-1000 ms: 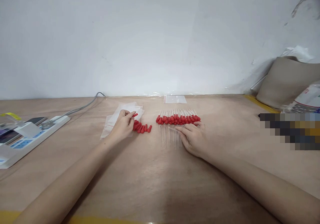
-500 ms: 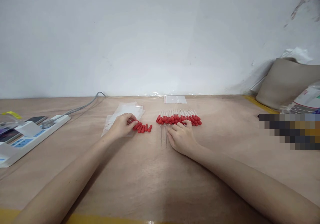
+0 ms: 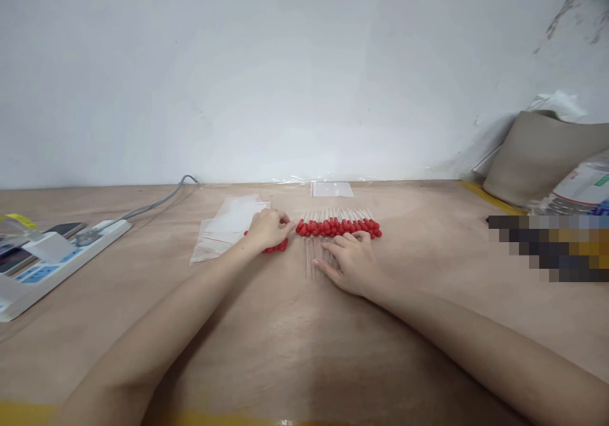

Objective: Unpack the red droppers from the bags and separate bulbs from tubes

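A tight row of pipettes with red bulbs (image 3: 340, 226) lies on the table, pale thin tips pointing away from me. Clear thin tubes (image 3: 310, 261) extend toward me from the row's near side. My left hand (image 3: 269, 228) is pinched closed at the row's left end; what its fingertips hold, if anything, I cannot make out. Partly hidden beneath that hand are loose red bulbs (image 3: 276, 247). My right hand (image 3: 351, 261) rests over the near tubes, thumb and fingers apart, fingertips by the red bulbs.
Clear zip bags (image 3: 231, 220) lie left of my left hand, and another small bag (image 3: 332, 189) lies by the wall. A power strip (image 3: 66, 261) with plugs and a cable sits on the left. At the right stand a grey-brown container (image 3: 533, 160) and a plastic bottle (image 3: 578, 188).
My left hand has moved right, from the loose red bulbs to the left end of the pipette row. My right thumb has spread slightly from its fingers; that hand stays over the tubes.
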Motion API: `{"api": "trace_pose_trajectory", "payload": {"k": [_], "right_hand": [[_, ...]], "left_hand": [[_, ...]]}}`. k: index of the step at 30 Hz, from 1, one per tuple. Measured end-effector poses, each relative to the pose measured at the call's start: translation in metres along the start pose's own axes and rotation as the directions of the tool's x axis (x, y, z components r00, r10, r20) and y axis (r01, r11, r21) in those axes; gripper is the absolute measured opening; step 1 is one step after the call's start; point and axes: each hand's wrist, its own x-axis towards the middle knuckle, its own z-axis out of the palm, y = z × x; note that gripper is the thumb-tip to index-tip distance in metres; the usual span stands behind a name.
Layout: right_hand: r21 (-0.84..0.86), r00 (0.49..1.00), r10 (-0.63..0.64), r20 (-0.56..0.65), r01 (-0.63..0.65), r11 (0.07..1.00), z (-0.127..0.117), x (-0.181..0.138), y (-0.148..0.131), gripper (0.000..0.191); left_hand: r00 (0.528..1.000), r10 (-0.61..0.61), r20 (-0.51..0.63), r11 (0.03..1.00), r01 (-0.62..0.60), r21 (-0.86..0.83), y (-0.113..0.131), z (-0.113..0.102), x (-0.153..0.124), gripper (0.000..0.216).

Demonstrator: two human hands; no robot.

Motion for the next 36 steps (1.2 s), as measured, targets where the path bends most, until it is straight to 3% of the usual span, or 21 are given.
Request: {"api": "trace_pose_trajectory", "payload": {"k": [5,9,13,17,19,22,28,36], "right_hand": [[0.028,0.996,0.065,-0.058,-0.064,0.998,-0.002,-0.013,0.013,0.030],[0.051,0.991,0.100,-0.095,-0.095,0.994,-0.001,-0.019,0.017,0.028],[0.055,0.983,0.101,-0.156,-0.094,0.994,0.001,-0.021,0.020,0.026],[0.059,0.965,0.090,-0.247,-0.077,0.995,0.002,-0.021,0.023,0.031],[0.031,0.957,0.041,-0.287,-0.033,0.999,0.001,-0.020,0.022,0.037],[-0.034,0.956,-0.072,-0.284,0.065,0.997,0.001,-0.017,0.019,0.042],[-0.045,0.951,-0.186,-0.247,0.181,0.982,0.001,-0.016,0.013,0.028],[-0.012,0.955,-0.171,-0.242,0.173,0.985,0.009,-0.011,0.013,0.021]], "left_hand": [[0.973,-0.140,0.185,0.981,0.161,-0.105,0.011,0.011,0.019,0.037],[0.972,-0.144,0.184,0.980,0.166,-0.112,0.012,0.012,0.017,0.031],[0.990,-0.123,0.071,0.988,0.129,-0.087,0.011,0.003,0.003,0.023],[0.980,0.100,-0.173,0.994,-0.108,-0.035,0.001,0.002,-0.028,0.016],[0.923,0.252,-0.291,0.965,-0.263,0.000,-0.004,0.007,-0.046,0.014],[0.839,0.376,-0.393,0.914,-0.406,0.010,-0.008,0.016,-0.068,0.011],[0.753,0.468,-0.463,0.840,-0.541,-0.032,0.000,0.027,-0.075,0.008],[0.690,0.535,-0.487,0.791,-0.612,0.002,0.000,0.031,-0.073,0.008]]}}
